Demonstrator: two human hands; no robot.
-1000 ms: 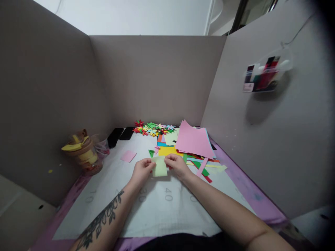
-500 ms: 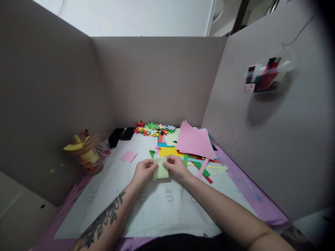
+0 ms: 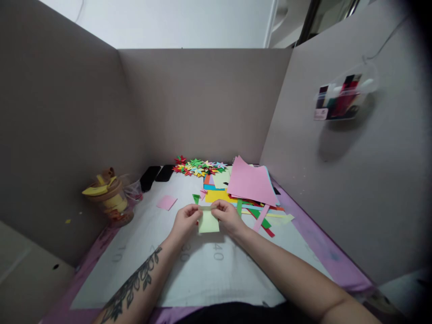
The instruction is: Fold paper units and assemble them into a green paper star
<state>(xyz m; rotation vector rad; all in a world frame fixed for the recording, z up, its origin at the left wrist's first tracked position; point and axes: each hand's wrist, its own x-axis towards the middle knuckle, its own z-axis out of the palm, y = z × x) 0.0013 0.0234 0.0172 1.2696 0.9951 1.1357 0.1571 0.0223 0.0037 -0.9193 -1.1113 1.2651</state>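
A small pale green paper square [image 3: 208, 222] is held up just above the white mat, between my two hands. My left hand [image 3: 186, 220] pinches its left side with closed thumb and fingers. On the opposite side my right hand [image 3: 228, 215] grips the paper the same way. The paper's upper part looks bent along the line between my thumbs. Just beyond my hands lie a green folded triangle [image 3: 196, 199] and a small pink folded piece [image 3: 203, 194]. A pink paper square [image 3: 166, 202] rests flat to the left.
Colourful folded paper stars [image 3: 197, 166] are heaped at the back. Pink sheets [image 3: 251, 182] and coloured strips [image 3: 261, 219] lie on the right. Two black phone-like slabs [image 3: 150, 178] and a brown pot [image 3: 107, 195] stand left. A clear container [image 3: 340, 96] hangs on the right wall.
The pale green paper has tipped, with its upper part now bent along my thumbs and its lower edge slightly lower. Both hands keep their hold in nearly the same place.
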